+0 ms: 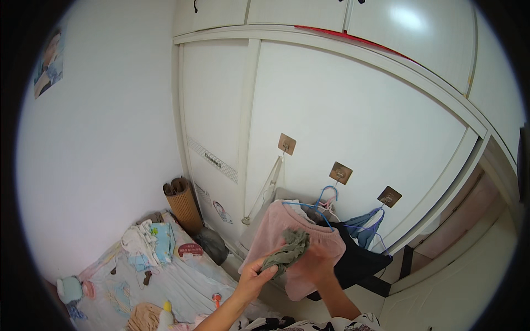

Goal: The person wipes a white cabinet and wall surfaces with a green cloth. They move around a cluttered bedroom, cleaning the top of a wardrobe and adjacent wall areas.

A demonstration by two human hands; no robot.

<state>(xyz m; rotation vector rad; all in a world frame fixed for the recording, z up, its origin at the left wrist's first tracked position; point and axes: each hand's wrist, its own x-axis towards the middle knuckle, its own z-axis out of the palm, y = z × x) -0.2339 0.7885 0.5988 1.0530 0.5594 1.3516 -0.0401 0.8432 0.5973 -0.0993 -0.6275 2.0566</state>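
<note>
A bunched olive-green piece of fabric (pixel 290 252) is pinched in my left hand (pixel 253 274), the thumb pressing on its lower end. My right hand (pixel 316 262) is blurred just right of the fabric, in front of a pink garment (pixel 269 227) with a gathered waistband. Whether its fingers hold anything is unclear. The pink garment is on a blue clothes hanger (pixel 329 190). Behind it on the right hangs a black garment (pixel 356 260). Further right, a blue-grey garment (pixel 364 229) is on a purple hanger (pixel 383 240).
Adhesive hooks (pixel 286 144) are stuck on the white sliding wardrobe door (pixel 331 111). To the left is a bed (pixel 186 289) bearing folded clothes (pixel 145 244), a red rattle-like toy (pixel 216 298) and a beige cloth (pixel 145 316). A rolled mat (pixel 184 202) and a dark plastic bag (pixel 212 244) stand beside it.
</note>
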